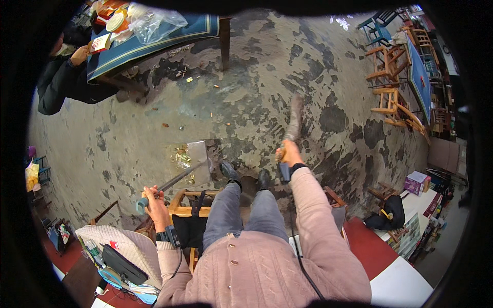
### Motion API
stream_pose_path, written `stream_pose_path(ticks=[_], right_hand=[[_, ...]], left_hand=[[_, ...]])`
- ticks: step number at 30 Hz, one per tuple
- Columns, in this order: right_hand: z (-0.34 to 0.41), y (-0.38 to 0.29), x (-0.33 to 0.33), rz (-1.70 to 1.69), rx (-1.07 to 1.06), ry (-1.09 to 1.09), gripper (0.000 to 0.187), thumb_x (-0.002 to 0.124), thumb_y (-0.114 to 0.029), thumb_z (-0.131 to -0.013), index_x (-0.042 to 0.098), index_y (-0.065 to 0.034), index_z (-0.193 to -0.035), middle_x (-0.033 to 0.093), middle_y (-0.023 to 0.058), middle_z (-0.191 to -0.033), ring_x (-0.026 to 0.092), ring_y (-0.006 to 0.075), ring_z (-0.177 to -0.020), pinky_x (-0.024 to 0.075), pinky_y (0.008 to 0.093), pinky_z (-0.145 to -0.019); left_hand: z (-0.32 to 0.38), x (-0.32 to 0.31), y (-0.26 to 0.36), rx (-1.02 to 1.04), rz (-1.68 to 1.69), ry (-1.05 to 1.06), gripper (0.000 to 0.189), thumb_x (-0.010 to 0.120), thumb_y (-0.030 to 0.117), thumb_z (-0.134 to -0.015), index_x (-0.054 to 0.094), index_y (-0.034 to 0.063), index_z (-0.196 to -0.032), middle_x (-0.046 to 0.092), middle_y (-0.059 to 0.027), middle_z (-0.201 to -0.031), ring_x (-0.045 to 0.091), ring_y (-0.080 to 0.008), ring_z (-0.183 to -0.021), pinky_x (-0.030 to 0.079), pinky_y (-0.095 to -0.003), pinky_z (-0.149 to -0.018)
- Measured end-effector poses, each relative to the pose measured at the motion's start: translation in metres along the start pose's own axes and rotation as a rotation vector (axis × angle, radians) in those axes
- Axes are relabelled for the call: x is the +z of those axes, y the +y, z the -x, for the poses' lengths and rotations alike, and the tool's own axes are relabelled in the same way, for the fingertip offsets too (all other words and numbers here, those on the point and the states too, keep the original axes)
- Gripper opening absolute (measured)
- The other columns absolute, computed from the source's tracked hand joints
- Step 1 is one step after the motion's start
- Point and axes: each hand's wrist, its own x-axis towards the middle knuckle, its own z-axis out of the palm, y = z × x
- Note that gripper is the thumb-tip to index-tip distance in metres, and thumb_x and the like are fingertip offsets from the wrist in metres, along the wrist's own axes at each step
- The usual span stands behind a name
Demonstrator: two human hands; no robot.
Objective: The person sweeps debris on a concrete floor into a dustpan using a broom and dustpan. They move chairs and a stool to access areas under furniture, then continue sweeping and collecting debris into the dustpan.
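Observation:
My left hand (155, 206) grips the long handle of a dustpan (202, 165) near its teal end. The pan rests on the floor in front of my left foot, with bits of litter (181, 158) in it. My right hand (290, 153), with a dark device at the wrist, is closed around the handle of a broom (295, 115). The broom stretches forward over the stained concrete floor, and its far end is blurred. Several cigarette butts (216, 86) and a small yellow scrap (189, 79) lie on the floor ahead.
A person (65, 77) sits at a blue-covered table (154, 48) at the upper left, near plastic bags. Wooden chairs (385, 101) surround another blue table (418, 77) at the right. Close by are a wooden chair (177, 210) and a quilted chair cover (123, 238) at the left.

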Motion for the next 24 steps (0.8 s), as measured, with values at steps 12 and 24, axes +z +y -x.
stream_pose_path(ticks=[12, 24], right_hand=[[0.168, -0.004, 0.156, 0.469, 0.081, -0.361, 0.023, 0.055, -0.021, -0.092, 0.052, -0.0114, -0.113, 0.054, 0.0039, -0.07, 0.054, 0.0135, -0.051, 0.0465, 0.0294, -0.043], [0.066, -0.08, 0.357, 1.063, -0.421, -0.531, 0.051, 0.053, -0.015, -0.09, 0.043, -0.0092, -0.14, 0.062, 0.0084, -0.091, 0.058, 0.0194, -0.057, 0.0503, 0.0332, -0.048]], left_hand=[[0.001, 0.0, -0.021, -0.098, 0.012, 0.035, 0.026, 0.056, 0.03, -0.098, 0.053, 0.0089, -0.083, 0.059, -0.0016, -0.086, 0.053, -0.008, -0.072, 0.046, -0.0239, -0.065], [0.018, 0.031, -0.021, 0.036, -0.182, 0.08, 0.021, 0.059, 0.015, -0.095, 0.053, 0.0053, -0.077, 0.053, 0.0003, -0.068, 0.05, -0.0082, -0.062, 0.042, -0.024, -0.059]])
